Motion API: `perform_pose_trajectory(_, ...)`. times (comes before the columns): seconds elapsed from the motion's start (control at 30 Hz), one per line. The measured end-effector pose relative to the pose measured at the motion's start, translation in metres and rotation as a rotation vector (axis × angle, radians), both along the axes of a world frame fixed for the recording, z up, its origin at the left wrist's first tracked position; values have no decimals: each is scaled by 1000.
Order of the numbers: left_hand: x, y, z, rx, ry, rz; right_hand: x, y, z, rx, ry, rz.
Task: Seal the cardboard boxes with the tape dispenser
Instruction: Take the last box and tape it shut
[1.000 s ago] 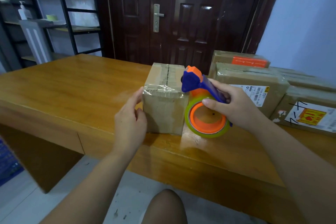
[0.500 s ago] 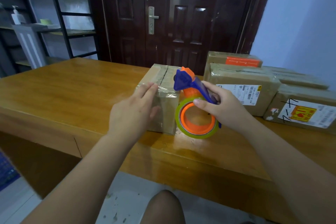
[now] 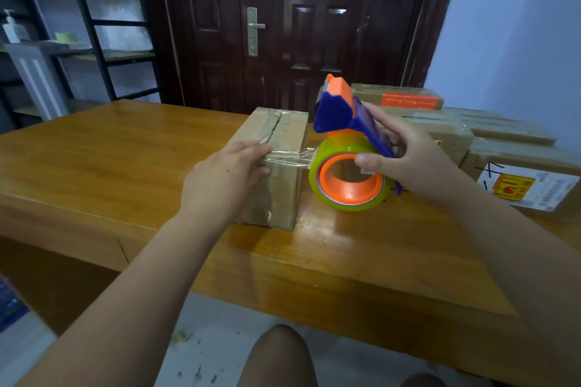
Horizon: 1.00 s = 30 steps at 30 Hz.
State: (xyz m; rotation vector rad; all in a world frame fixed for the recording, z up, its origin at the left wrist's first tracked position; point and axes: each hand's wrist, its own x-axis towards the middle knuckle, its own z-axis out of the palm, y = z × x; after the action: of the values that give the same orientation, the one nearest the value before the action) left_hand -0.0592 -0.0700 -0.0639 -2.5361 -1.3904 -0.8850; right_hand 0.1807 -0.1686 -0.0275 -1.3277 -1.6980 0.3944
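Note:
A small cardboard box (image 3: 283, 132) stands on the wooden table (image 3: 125, 160), its top seam running away from me. My left hand (image 3: 224, 176) lies flat over the box's near top edge, fingers straight, pressing a strip of clear tape (image 3: 292, 158) down. The strip stretches right from the box to the tape dispenser (image 3: 349, 160), blue and orange with a yellowish roll, just off the box's right side. My right hand (image 3: 412, 163) grips the dispenser by its blue handle, thumb on the roll's orange core.
Several taped cardboard boxes (image 3: 528, 176) with labels are stacked at the table's right back, one with an orange label (image 3: 408, 100). A dark door (image 3: 283, 25) is behind the table and a metal shelf (image 3: 78, 41) at the left. My knee (image 3: 279, 355) shows below the table edge.
My left hand moved from the box's left side onto its near top edge. The dispenser pulled away to the right and up, drawing a tape strip across the box.

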Motion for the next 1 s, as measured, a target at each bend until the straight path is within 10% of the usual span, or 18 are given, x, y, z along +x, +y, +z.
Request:
perform_pose_trajectory(0.37, 1, -1, 5, -16, 54, 41, 15, 4, -7, -56, -511, -143)
perform_pose_trajectory(0.6, 3, -2, -1, -30, -13, 20, 24, -17, -16, -1, -153, -73)
perform_pose_trajectory(1.0, 8, 2, -5, -65, -153, 3, 26, -17, 8, -220, -707, -160)
